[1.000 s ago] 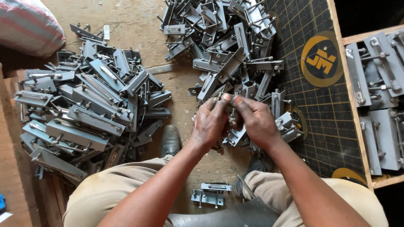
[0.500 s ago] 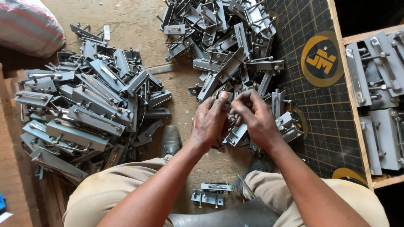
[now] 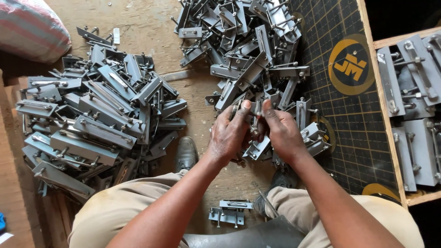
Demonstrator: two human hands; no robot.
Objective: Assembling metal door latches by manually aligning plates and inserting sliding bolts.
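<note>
Between my two hands, just above the centre of the frame, I see a small grey metal bracket (image 3: pixel 254 120) with a bolt through it, its long axis running roughly up and down the picture. Both hands meet on it, so neither is clearly nearer. My left hand (image 3: pixel 228 134) comes at it from the left, fingers curled narrow around the part, thumb tip pressed at its upper end. My right hand (image 3: pixel 281 132) closes on it from the right, fingers pinched tight; what exactly they grip, bolt or nut, I cannot tell. Directly beyond the hands lies the upper pile of brackets (image 3: pixel 250 50) on the wooden floor (image 3: pixel 147 27), partly over a dark gridded mat (image 3: pixel 349 119). At the left sits a second heap (image 3: pixel 92 119). One loose bracket (image 3: pixel 229 210) rests between my knees at the bottom.
</note>
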